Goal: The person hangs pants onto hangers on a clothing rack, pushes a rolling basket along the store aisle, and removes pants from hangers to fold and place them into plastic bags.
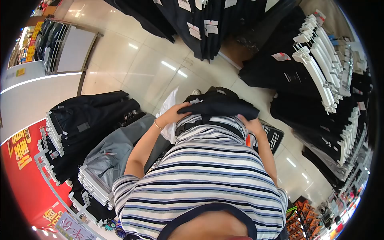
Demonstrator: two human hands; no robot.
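A dark folded garment (220, 108), which looks like trousers, is stretched across the front of my waist. My left hand (173, 115) grips its left end, with the fingers curled over the cloth near a small pale tag. At the other end my right hand (250, 125) holds the garment's right edge between thumb and fingers, the fingers partly hidden under the fabric. A white bag (169, 103) hangs beside my left hand. Below the cloth a dark strap crosses my striped shirt (206, 160).
Racks of dark trousers (90, 116) and grey trousers (110, 152) stand at left. More dark clothes (272, 66) on white hangers (320, 64) hang at right, others (196, 24) ahead. A black perforated basket (275, 138) sits by my right arm. The floor (132, 60) is shiny tile.
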